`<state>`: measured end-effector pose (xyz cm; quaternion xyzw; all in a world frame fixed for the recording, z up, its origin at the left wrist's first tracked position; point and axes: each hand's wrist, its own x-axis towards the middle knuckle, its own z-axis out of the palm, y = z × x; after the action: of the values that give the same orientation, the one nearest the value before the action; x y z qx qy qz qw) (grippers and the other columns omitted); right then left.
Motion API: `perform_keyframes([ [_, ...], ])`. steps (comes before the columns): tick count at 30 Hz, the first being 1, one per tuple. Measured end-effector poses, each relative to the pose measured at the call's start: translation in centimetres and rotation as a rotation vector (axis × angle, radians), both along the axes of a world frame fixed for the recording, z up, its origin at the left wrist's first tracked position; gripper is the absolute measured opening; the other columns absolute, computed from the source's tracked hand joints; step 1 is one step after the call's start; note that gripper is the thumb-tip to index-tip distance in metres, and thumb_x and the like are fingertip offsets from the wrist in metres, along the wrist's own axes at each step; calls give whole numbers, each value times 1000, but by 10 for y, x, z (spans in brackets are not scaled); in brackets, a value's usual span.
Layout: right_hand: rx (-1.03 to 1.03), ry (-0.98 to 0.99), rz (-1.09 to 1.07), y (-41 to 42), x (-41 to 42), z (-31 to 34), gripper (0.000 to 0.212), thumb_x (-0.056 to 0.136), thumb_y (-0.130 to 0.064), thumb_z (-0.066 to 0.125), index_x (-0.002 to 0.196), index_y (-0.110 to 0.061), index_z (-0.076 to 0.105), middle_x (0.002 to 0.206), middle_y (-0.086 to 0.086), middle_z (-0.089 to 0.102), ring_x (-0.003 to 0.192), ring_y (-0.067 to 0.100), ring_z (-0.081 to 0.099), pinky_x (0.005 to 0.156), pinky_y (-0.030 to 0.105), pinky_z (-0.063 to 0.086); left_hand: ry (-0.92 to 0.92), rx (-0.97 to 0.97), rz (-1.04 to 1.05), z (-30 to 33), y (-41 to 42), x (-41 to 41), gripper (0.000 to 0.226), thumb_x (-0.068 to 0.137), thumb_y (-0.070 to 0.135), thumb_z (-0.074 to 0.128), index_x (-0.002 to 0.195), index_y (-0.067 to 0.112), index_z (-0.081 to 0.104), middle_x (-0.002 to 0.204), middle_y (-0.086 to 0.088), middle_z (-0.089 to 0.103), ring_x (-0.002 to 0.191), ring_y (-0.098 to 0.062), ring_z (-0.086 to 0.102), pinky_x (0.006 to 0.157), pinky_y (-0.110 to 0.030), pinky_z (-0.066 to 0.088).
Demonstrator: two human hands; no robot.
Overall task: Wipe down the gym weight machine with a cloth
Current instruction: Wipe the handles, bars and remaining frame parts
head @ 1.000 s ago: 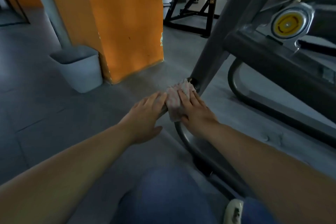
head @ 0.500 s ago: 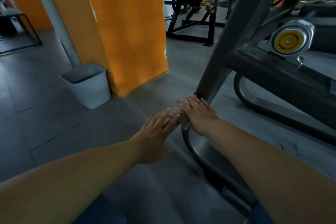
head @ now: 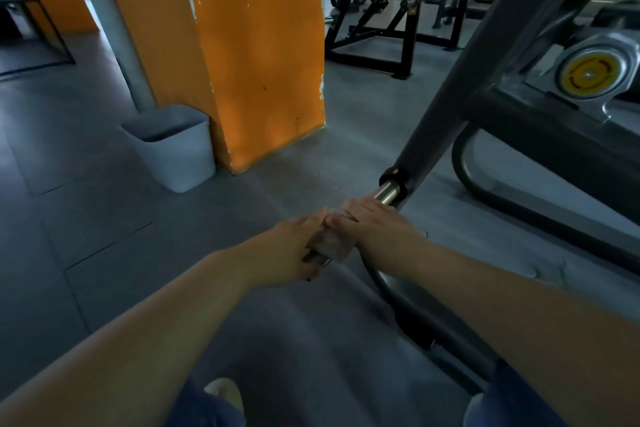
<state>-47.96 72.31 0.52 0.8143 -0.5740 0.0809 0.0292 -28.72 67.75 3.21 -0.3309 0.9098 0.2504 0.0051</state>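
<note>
Nearest the camera, blue trouser legs [head: 512,399] and the pale toe of a shoe [head: 223,392] sit at the bottom edge. Two bare forearms reach forward from the lower corners and meet at mid-frame above the grey floor [head: 104,204].

The left hand [head: 294,253] lies on the near end of a chrome peg [head: 386,193] that juts from the foot of the machine; its grip is curled about the peg's end, beside the cloth [head: 332,241]. The right hand [head: 377,229] lies over the cloth from above, its fingers bent down around it, so its grip is clamped on the cloth and the peg beneath. The cloth is pale and crumpled, wrapped on the peg between the two hands, and only a small part of it shows. The fingertips of both hands touch over it.

Beyond the right hand, the bare chrome of the peg enters a black collar [head: 393,175] at the base of a slanted grey post [head: 485,55]. A curved dark base tube [head: 391,291] runs under the right forearm towards the camera. To the right, a dark crossbeam [head: 554,142] carries a round yellow pivot cap [head: 587,74] in a grey housing.

To the left, a white bin [head: 180,152] stands on the floor, just beside an orange pillar [head: 256,45]. A grey pipe [head: 107,21] rises behind the bin. Farther back, a black frame machine [head: 391,21] stands on the floor past the pillar. A dark rack [head: 41,28] is at the far left.
</note>
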Motion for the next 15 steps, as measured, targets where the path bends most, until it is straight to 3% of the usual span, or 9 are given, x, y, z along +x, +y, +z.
perform_keyframes([
  [2, 13, -63, -85, -3, -19, 1, 59, 84, -1, 48, 133, -32, 45, 133, -1, 45, 123, 22, 41, 101, 39, 39, -32, -33, -24, 2, -1, -3, 93, 85, 25, 68, 152, 22, 4, 150, -1, 30, 133, -18, 35, 106, -27, 33],
  [6, -6, -89, -309, -7, -53, 3, 60, 91, -3, 49, 143, -30, 35, 150, -2, 29, 139, 19, 26, 115, 33, 19, -117, -54, -67, 2, -1, -8, 97, 81, 30, 72, 152, 23, 5, 149, -2, 31, 133, -22, 36, 108, -34, 33],
  [10, 53, -94, -320, -9, -27, -3, 56, 90, -17, 56, 141, -31, 37, 150, 2, 23, 141, 25, 18, 114, 42, 24, -162, -29, -55, 6, -3, -10, 105, 79, 27, 75, 152, 24, -1, 144, -5, 37, 129, -23, 41, 103, -30, 36],
  [13, -10, -30, -204, -5, -5, -5, 52, 86, -12, 57, 136, -24, 48, 141, 9, 38, 136, 29, 26, 113, 42, 19, -203, 0, -38, 11, -8, -3, 115, 76, 24, 77, 150, 24, -10, 152, -3, 29, 133, -21, 37, 107, -34, 34],
  [15, -70, 38, -108, -1, 4, -5, 49, 79, -8, 60, 126, -20, 56, 126, 11, 51, 125, 33, 43, 111, 42, 23, -221, 11, -34, 15, -11, 4, 114, 73, 21, 80, 152, 26, -2, 152, 0, 29, 134, -20, 37, 108, -35, 33],
])
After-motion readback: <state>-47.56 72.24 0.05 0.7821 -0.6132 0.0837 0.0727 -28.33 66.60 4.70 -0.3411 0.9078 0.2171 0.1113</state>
